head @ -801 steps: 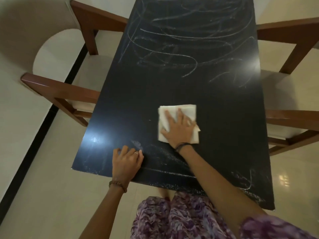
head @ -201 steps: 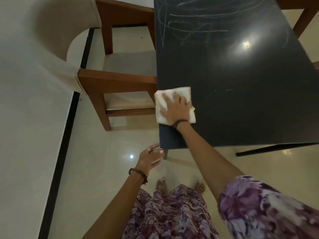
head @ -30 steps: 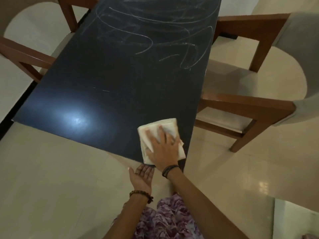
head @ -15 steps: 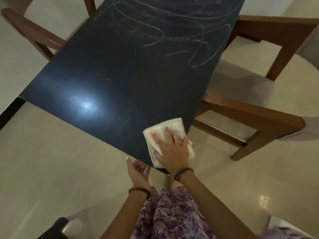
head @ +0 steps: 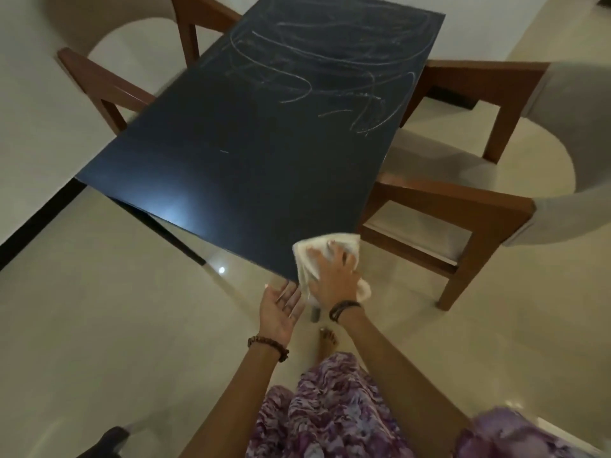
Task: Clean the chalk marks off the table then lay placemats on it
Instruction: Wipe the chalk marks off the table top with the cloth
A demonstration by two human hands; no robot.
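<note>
Head view, looking down on table [head: 251, 153], dark top, near corner lowest in frame.

Right hand [head: 334, 276]: laid palm down on cloth [head: 344, 242] at near corner of table. Fingers spread and only slightly bent, pressing cloth flat rather than gripping it. Dark band on wrist.

Cloth: white, folded, partly on table top at near corner, partly hanging past edge beneath right hand.

Left hand [head: 281, 307]: palm up, fingers straight and together, holding nothing. Placed just below table edge, beside cloth, fingertips at or under edge; contact with table not determinable. Beaded bracelet on wrist.

Chalk marks [head: 330, 61]: looping white scribbles over far half of table. Near half dark and mostly bare, apart from one short faint stroke near middle. Light glare on near left part of top.

Chairs [head: 463, 206]: wooden frames, pale cushions; two on right side of table, two on left, all pushed close to table.

Floor [head: 99, 309]: pale glossy tiles, dark strip along wall at left.

Placemats: not in view.

Lower frame: purple patterned garment, one bare foot beneath table corner.
</note>
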